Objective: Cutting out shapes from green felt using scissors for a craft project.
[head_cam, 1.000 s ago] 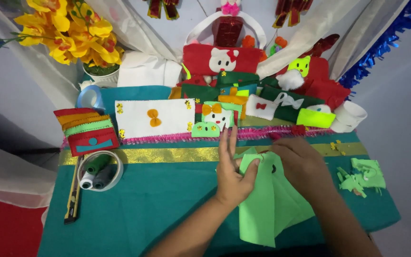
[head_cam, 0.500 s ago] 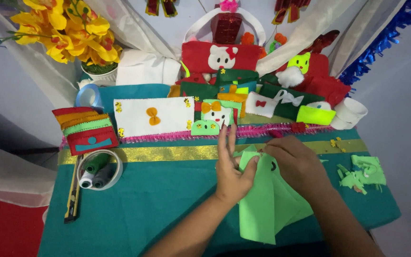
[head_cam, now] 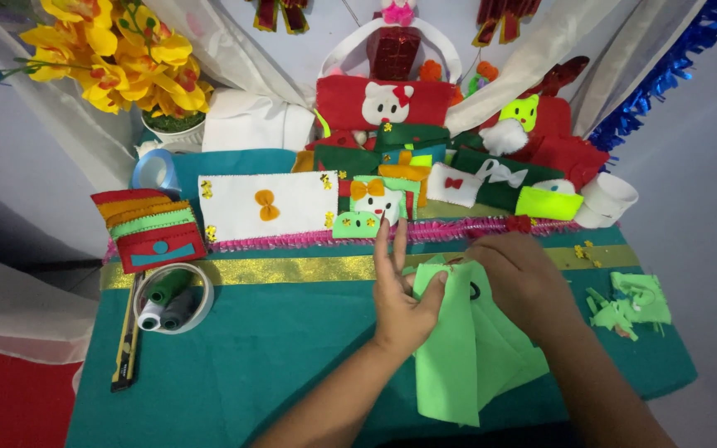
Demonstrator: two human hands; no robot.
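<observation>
Left hand (head_cam: 400, 303) and right hand (head_cam: 520, 278): both pinching light-green felt piece (head_cam: 458, 348), over teal table (head_cam: 275, 357).

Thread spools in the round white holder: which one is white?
The front-left spool. The spool behind it is dark green and the one at its right is grey. All three lie in the round white holder, left of both hands.

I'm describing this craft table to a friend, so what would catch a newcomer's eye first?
Front and centre, the left hand and right hand pinch a bright green felt piece over the teal tablecloth. At back left stands a bunch of yellow artificial flowers, and behind the hands lie colourful felt pouches, led by a white felt pouch with an orange bow.
</observation>
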